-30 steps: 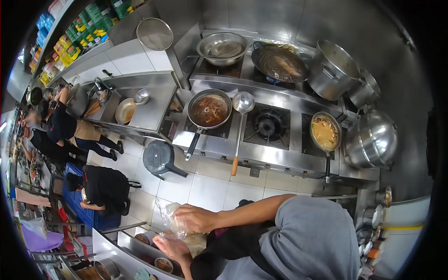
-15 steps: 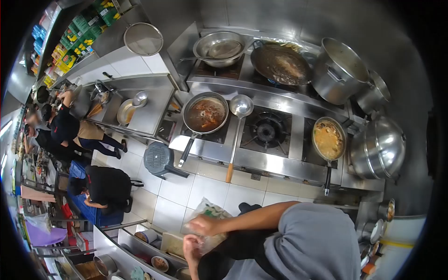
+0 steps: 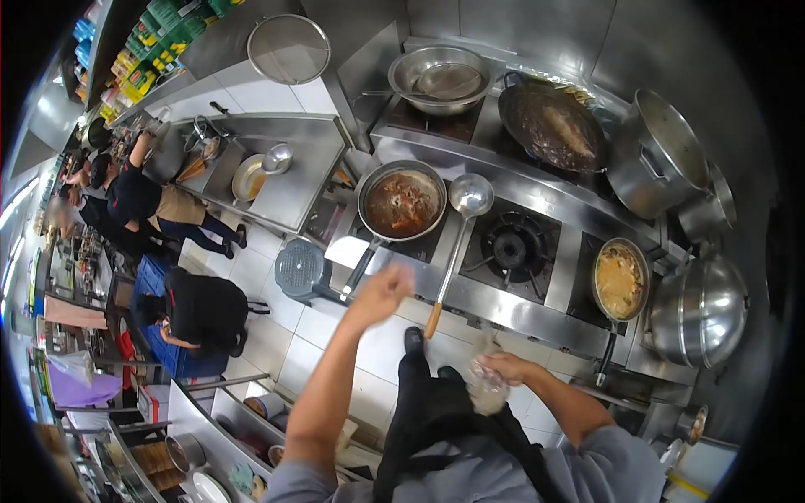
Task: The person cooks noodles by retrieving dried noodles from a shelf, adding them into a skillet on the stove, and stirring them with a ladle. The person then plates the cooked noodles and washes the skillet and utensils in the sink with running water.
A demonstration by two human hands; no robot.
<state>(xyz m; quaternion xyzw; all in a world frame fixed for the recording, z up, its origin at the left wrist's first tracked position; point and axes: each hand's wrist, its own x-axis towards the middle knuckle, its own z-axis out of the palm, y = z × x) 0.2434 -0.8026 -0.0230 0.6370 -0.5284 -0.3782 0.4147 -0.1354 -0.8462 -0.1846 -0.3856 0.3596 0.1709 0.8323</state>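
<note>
Right grip (image 3: 507,369) and left grip (image 3: 386,293) now well apart; half a second ago they were together, low beside the counter (image 3: 210,427); clock has twelve at top of view; reading: two-handed work on the bag (image 3: 488,394) broken off, the load left to the right side alone.

Right grip clenched on the bag; bag lies at nine o'clock, against the fingers, narrow end up past ten, fuller end down toward seven; in view it shows before the tiles (image 3: 373,369), beside the dark trousers (image 3: 411,394); clear plastic, pale inside, contents not legible.

Left grip at ten o'clock from the right, well off the bag; fingers look loosely curled, blurred; cannot tell whether anything is in it; pan (image 3: 402,201) of reddish-brown sauce at its twelve, on the stove (image 3: 566,272); pan's handle (image 3: 360,270) just beside it at ten, contact not clear; ladle (image 3: 470,196) with bowl at about one, handle end at four; stool (image 3: 303,267) at nine.

Farther, from the right grip: bare burner (image 3: 513,250) at twelve; stew pan (image 3: 619,281) at two; domed pot (image 3: 703,310) between two and three; wok (image 3: 553,126) at twelve, behind the burner.

Farthest: from the left grip, a worker (image 3: 205,314) in black at nine, bent by a blue crate (image 3: 153,277).
</note>
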